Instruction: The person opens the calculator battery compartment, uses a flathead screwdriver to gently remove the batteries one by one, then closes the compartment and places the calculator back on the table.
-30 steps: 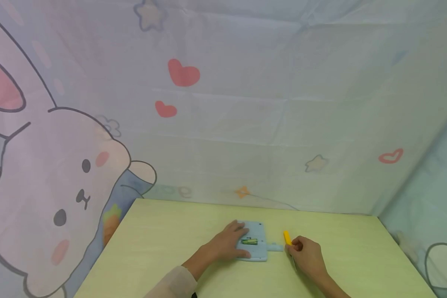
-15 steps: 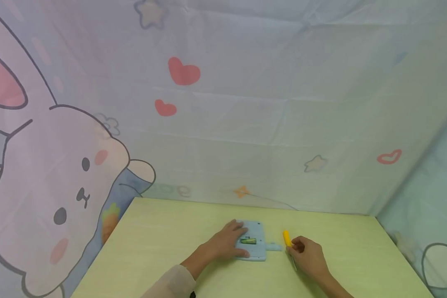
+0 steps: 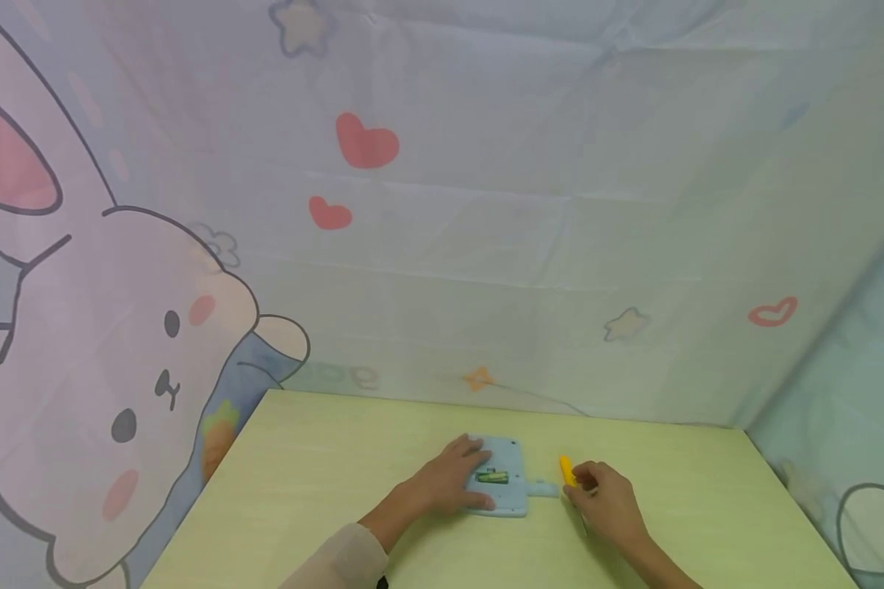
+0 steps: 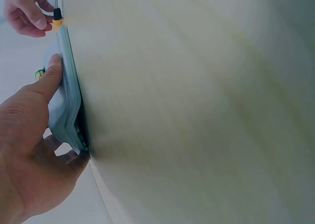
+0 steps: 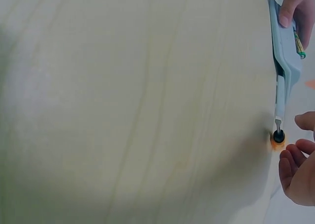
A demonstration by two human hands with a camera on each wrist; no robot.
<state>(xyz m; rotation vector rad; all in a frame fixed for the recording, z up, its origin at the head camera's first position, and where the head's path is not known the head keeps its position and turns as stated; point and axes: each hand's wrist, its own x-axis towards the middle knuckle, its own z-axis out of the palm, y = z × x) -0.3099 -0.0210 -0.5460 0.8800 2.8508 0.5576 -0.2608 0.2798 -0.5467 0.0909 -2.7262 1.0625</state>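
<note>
A light-blue flat plastic device (image 3: 508,495) lies on the table with green batteries (image 3: 493,477) showing in a recess on its upper face. My left hand (image 3: 442,483) holds its left part, thumb on the face and fingers curled at the edge, as the left wrist view shows. A narrow light-blue piece (image 3: 542,489) extends from its right side. Just beyond lies a screwdriver (image 3: 566,469) with a yellow handle and metal shaft. My right hand (image 3: 611,503) is beside this screwdriver; in the right wrist view, thumb and fingers are parted, apart from the handle (image 5: 278,141).
The pale yellow table (image 3: 354,442) stretches to both sides of the hands. Behind it hangs a cloth backdrop (image 3: 471,286) printed with a rabbit, hearts and stars. A small dark object (image 3: 382,582) shows by the left sleeve.
My right fingers have parted from the screwdriver handle, which they pinched before. The screwdriver stays in about the same place. Left hand and light-blue device have not visibly moved.
</note>
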